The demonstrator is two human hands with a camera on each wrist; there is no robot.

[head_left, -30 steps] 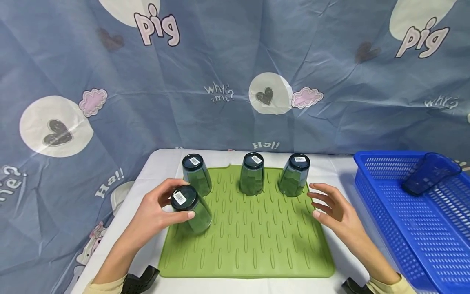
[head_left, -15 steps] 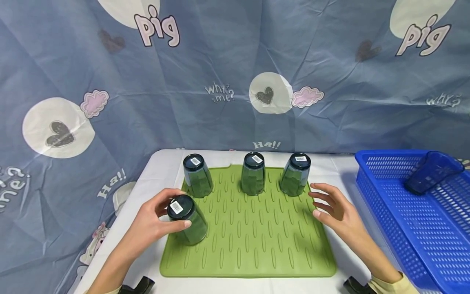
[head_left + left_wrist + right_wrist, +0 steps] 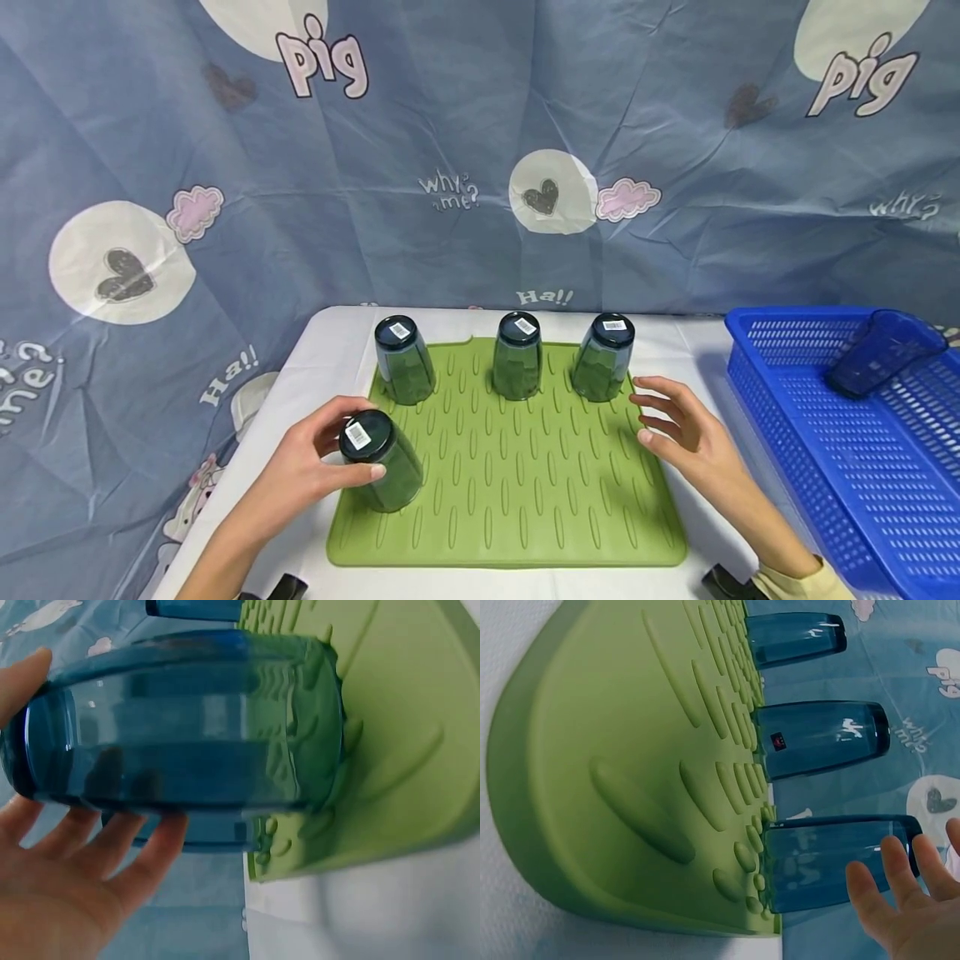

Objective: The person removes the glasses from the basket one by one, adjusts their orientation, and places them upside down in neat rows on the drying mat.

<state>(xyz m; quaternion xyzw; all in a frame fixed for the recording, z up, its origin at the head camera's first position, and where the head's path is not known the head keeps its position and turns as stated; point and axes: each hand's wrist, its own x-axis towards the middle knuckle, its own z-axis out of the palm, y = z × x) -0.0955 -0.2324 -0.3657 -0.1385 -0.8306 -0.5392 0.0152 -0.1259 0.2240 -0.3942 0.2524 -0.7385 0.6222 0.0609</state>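
My left hand (image 3: 303,458) holds a blue-tinted drinking glass (image 3: 393,482) by its upper part, thumb on the near side and fingers behind. This glass is upside down, its labelled base upward and its rim at the left part of the green ribbed mat (image 3: 510,508). In the left wrist view, the fingers and thumb (image 3: 26,682) sit near the base end. My right hand (image 3: 686,433), fingers loosely bent and holding nothing, hovers by the mat's right edge, nearest the back right glass (image 3: 600,371). Two more inverted glasses, one central (image 3: 517,367) and one back left (image 3: 407,371), stand along the far edge.
A blue plastic basket (image 3: 780,433) stands to the right of the mat, with one glass (image 3: 873,358) leaning in its far end. White cloth (image 3: 315,350) covers the table. Behind it hangs a blue printed curtain (image 3: 420,258).
My left hand has brought the glass toward the near side and slightly left, away from the back left glass. My right hand has stayed in place.
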